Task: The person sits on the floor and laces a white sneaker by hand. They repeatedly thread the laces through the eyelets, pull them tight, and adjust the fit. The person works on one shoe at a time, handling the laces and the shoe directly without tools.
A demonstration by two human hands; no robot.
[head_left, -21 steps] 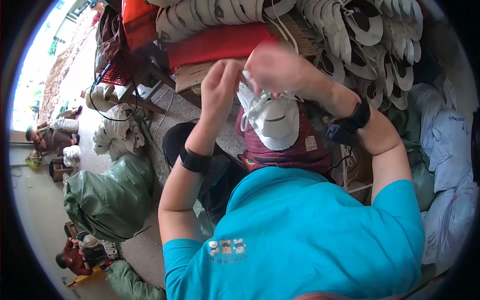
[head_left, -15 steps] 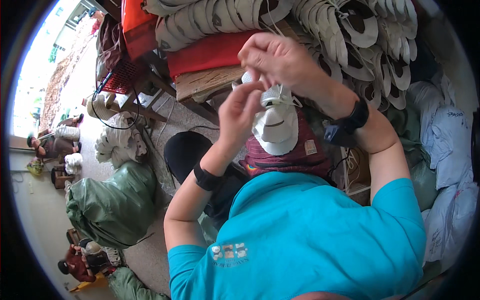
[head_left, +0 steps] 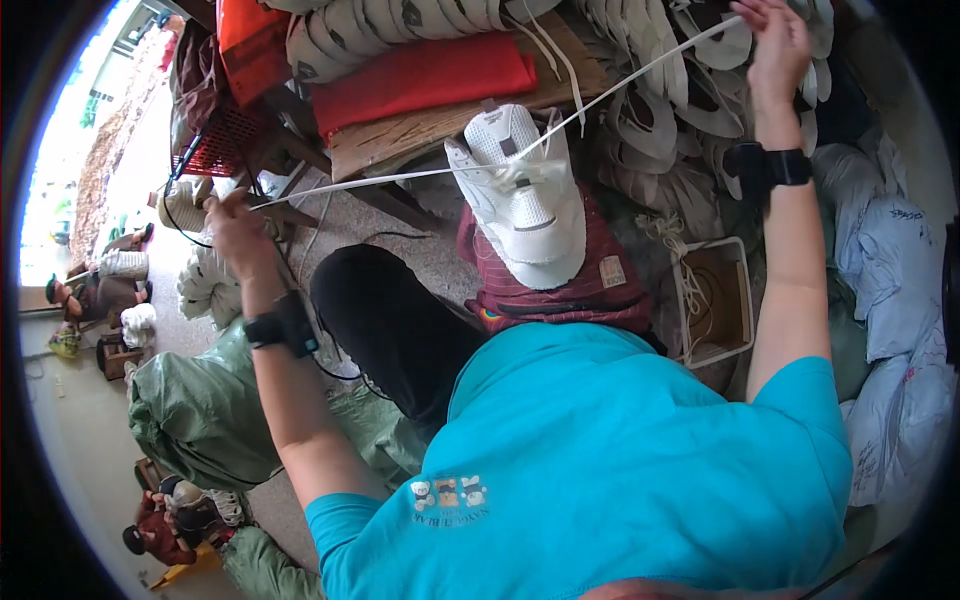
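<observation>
A white shoe upper (head_left: 540, 235) with mesh panels lies on the maroon striped cloth (head_left: 490, 290) over my lap, its toe toward me and its tongue pointing away. One white shoelace (head_left: 390, 179) runs through its lacing area and stretches out taut to both sides. Far out to the left, my left hand (head_left: 240, 235) is closed on one end of the lace. High at the right, my right hand (head_left: 780, 55) pinches the other end. Both hands are well apart from the upper. The crossing of the lace is blurred.
Beyond my lap stands a wooden bench (head_left: 420, 130) with red cloth (head_left: 430, 80) and a row of shoe uppers (head_left: 390, 35). More uppers hang at the right. A bin (head_left: 735, 310) with loose laces stands beside me. Green sacks (head_left: 200, 410) lie left; other people sit farther off.
My hands have moved from close together over the upper to far out on either side. The lace now stretches tight between them, and the upper is uncovered.
</observation>
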